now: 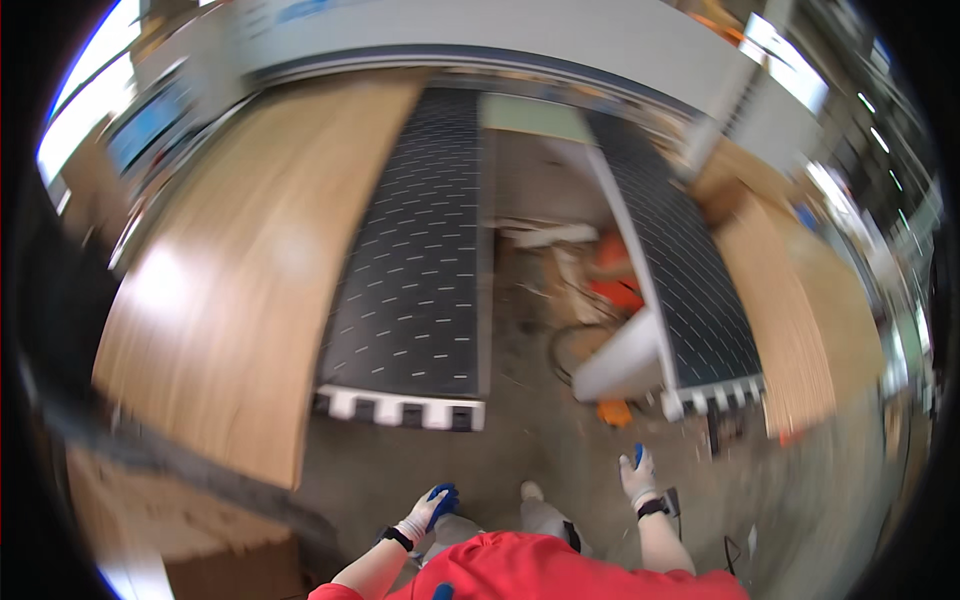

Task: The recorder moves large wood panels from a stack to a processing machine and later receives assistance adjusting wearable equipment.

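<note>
My left hand (430, 509), in a white glove with a blue palm, hangs low beside my leg with its fingers loosely apart. Nothing shows in it. My right hand (638, 477), gloved the same way, is held out over the floor with its fingers extended and holds nothing I can see. Ahead of my hands are two black tables with rows of pale dashes: the left one (420, 260) and the right one (680, 250). Both hands are apart from them. A wide wood-grain panel (240, 270) lies left of the left table.
Wood-grain boards (775, 300) stand by the right table. A large white machine (480, 35) spans the back. Between the tables, the floor (525, 340) holds scraps (560, 236) and an orange item (614, 412). At lower left is a brown block-like stack (230, 570).
</note>
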Demonstrator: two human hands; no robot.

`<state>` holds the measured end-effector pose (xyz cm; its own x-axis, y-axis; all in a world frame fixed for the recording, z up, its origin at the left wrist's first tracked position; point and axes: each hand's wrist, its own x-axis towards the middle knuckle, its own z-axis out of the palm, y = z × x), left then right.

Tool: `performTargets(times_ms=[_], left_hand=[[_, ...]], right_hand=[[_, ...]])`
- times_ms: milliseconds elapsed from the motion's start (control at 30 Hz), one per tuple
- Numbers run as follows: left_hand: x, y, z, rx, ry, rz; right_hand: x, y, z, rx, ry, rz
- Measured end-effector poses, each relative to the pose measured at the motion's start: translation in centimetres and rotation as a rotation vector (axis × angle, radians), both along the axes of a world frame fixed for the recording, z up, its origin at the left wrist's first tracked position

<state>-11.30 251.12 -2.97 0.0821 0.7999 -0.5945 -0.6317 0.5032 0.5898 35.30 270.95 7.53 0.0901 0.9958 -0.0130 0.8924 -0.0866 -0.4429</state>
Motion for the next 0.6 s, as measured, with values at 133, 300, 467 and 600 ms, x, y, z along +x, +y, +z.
performTargets(times_ms=[133, 300, 467, 600], left_hand=[[6.1, 12.0, 8.5, 0.239, 0.018, -0.596], [27.0, 25.5, 12.9, 0.466, 0.063, -0.96], [55.6, 29.8, 15.2, 0.623, 0.109, -1.048], [74.5, 30.3, 23.1, 1.181, 0.433, -1.304]], right_hand=[[13.9, -8.8, -0.3, 0.175, 0.381, -0.467], [23.2, -22.5, -1.9, -0.097, 0.257, -0.833], [29.7, -36.8, -8.2, -0.583, 0.47, -0.883], [33.3, -41.6, -3.4, -0.317, 0.512, -1.054]])
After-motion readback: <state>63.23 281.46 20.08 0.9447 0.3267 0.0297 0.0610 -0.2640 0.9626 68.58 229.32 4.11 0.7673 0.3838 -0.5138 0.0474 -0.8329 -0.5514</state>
